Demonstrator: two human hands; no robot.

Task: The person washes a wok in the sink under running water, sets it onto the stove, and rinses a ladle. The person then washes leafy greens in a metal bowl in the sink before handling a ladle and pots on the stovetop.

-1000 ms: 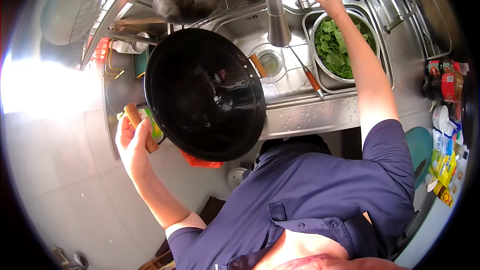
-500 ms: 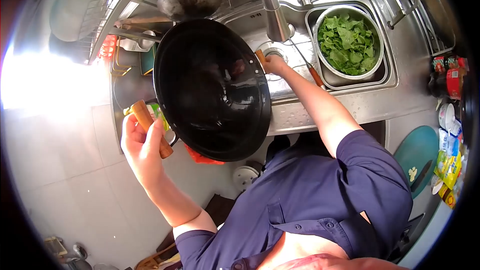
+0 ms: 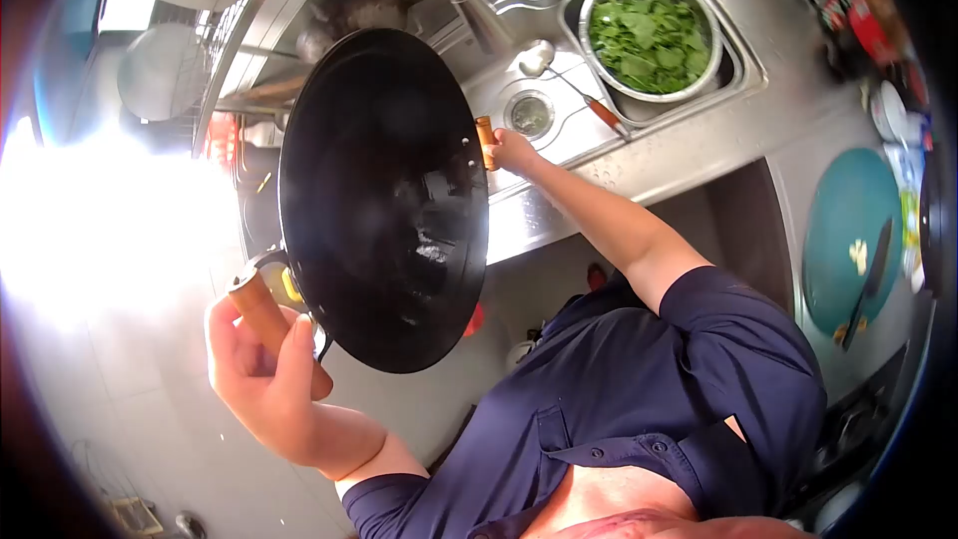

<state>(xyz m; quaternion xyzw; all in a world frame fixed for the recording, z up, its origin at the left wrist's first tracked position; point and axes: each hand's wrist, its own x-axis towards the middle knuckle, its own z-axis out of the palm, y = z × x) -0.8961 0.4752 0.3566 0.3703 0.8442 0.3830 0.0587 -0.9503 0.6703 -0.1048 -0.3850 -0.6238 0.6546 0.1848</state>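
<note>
A large black wok (image 3: 374,210) is held up, tilted, its dark wet-looking inside facing me. My left hand (image 3: 261,379) is closed round one of its wooden handles, thumb lying along the wood. On the opposite side, my right hand (image 3: 515,153) grips the other wooden handle, most of which it hides. Behind that hand is the steel sink (image 3: 479,105) with its drain. A ladle (image 3: 605,116) with a wooden grip lies across the sink beside the basin of green leaves (image 3: 654,40).
The faucet (image 3: 464,0) reaches over the sink. On the right counter, a teal cutting board (image 3: 848,240) bears a knife (image 3: 876,265) and pale chopped pieces. A dish rack with plates (image 3: 160,70) stands at upper left, near strong glare.
The wok has moved left and tilted more on edge, both hands still on its handles. My view has turned, so the sink and cutting board show differently and the ladle's bowl is now visible.
</note>
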